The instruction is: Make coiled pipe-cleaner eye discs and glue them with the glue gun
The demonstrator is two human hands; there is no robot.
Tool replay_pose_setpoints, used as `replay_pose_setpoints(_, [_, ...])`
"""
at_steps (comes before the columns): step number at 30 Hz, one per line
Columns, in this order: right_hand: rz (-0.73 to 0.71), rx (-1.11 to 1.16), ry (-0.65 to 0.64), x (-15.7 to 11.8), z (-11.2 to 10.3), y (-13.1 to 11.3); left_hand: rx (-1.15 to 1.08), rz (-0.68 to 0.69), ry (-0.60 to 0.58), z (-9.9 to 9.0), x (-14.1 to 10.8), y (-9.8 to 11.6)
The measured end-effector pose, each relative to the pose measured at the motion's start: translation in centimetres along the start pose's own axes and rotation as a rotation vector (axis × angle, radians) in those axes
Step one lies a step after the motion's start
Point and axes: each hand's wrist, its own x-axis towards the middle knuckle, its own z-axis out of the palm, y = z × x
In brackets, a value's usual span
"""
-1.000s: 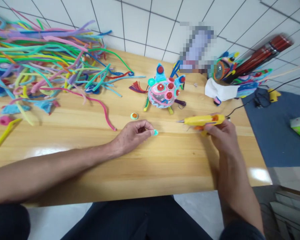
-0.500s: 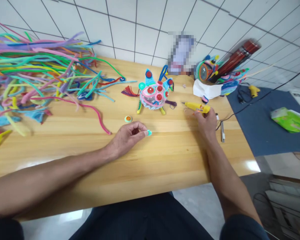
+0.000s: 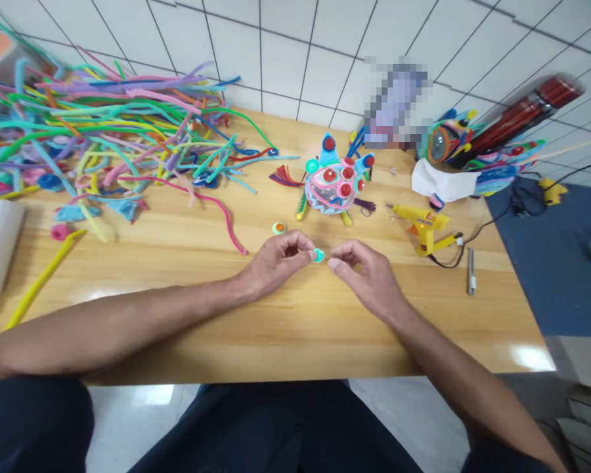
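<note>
Between thumb and fingers, my left hand (image 3: pixel 286 260) pinches a small teal piece (image 3: pixel 318 255) above the table. Just right of that piece is my right hand (image 3: pixel 362 270), its thumb and fingertips pressed together; whatever it may hold is too small to name. Beyond both hands stands a colourful pipe-cleaner figure (image 3: pixel 332 190) with red round spots and blue horns. A small round piece with an orange centre (image 3: pixel 278 228) lies behind my left hand. The yellow glue gun (image 3: pixel 422 226) rests on the table to the right.
Tangled pipe cleaners (image 3: pixel 108 138) cover the back left of the wooden table (image 3: pixel 285 335). At the right are a grey cutter (image 3: pixel 471 270), a black cable, another colourful figure (image 3: pixel 443 141) and a dark red flask (image 3: pixel 526 115). A tiled wall stands behind.
My right hand has let go of the glue gun and moved left, close to the teal piece. My left hand still pinches that piece. The view has shifted left.
</note>
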Motion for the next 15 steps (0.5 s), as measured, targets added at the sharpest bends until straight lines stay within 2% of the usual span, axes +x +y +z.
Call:
replay_pose_setpoints(4, [0.037, 0.166, -0.065, 0.6, 2.2, 0.6, -0.024, 0.018, 0.009, 0.0, 0.0, 0.0])
replay_pose_setpoints(10, [0.081, 0.296, -0.005, 0.4, 2.5, 1.2, -0.021, -0.009, 0.011, 0.1, 0.0, 0.3])
replay_pose_setpoints(15, [0.076, 0.296, -0.003, 0.4, 2.5, 1.5, 0.032, 0.028, -0.006, 0.2, -0.2, 0.3])
